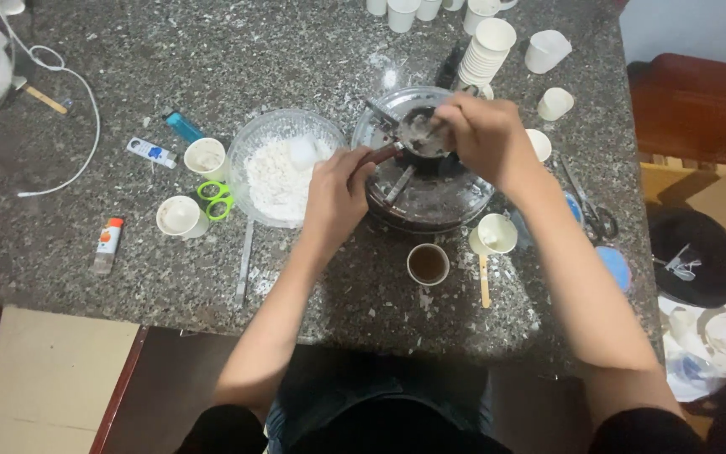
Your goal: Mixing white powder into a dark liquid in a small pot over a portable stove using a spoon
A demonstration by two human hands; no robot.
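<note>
Left hand (338, 195) clenched on dark-red-handled metal ladle (418, 134), right hand (482, 130) steadying its bowl at twelve o'clock; probably rigid, slippery: grip the handle.

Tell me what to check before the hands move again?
1. Left hand grips the red-handled ladle: ok.
2. Right hand is at the ladle's bowl: ok; what it holds, cannot tell.
3. Ladle sits over the dark pan, not the counter: ok.
4. Small cup of brown liquid stands upright: ok.
5. Counter free of spilled bits: not ok.
6. Glass bowl of white powder apart from the pan: cannot tell.
</note>
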